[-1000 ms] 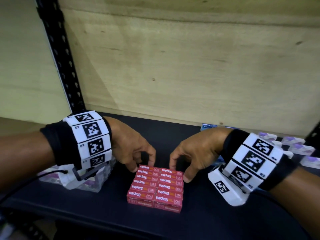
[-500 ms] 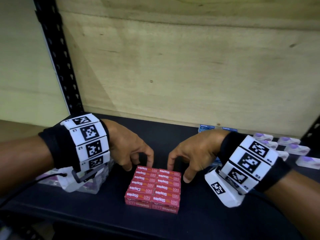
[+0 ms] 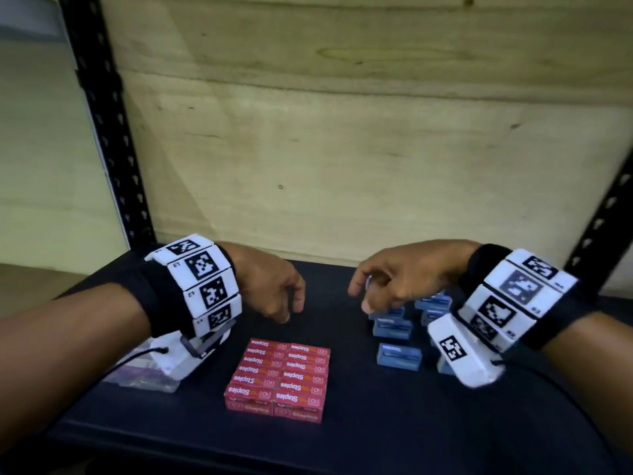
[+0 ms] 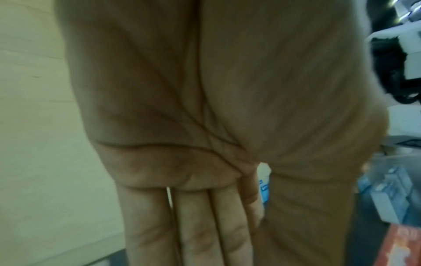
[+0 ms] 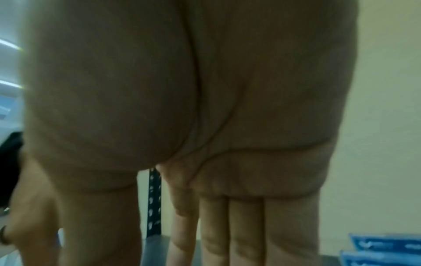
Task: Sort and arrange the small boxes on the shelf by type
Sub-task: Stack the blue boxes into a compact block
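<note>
A neat block of red Staples boxes (image 3: 278,377) sits two wide and several deep near the front of the dark shelf (image 3: 376,437). My left hand (image 3: 274,293) hovers behind its far left corner, fingers hanging loosely, holding nothing. My right hand (image 3: 387,286) hovers above several blue boxes (image 3: 399,354) to the right, fingers loosely curled and empty. In the left wrist view the palm (image 4: 205,108) fills the frame with fingers extended, a red box (image 4: 401,246) at the lower right. The right wrist view shows the palm (image 5: 182,108) and blue boxes (image 5: 385,250) below.
A clear plastic packet with purple contents (image 3: 147,375) lies under my left wrist. Black perforated uprights (image 3: 102,114) frame the shelf at left and right, and a plywood back panel (image 3: 342,149) closes it. Bare shelf lies in front of the red block.
Both hands have lifted off the far end of the red block and moved apart. My right hand went right, over the blue boxes. The block stays put.
</note>
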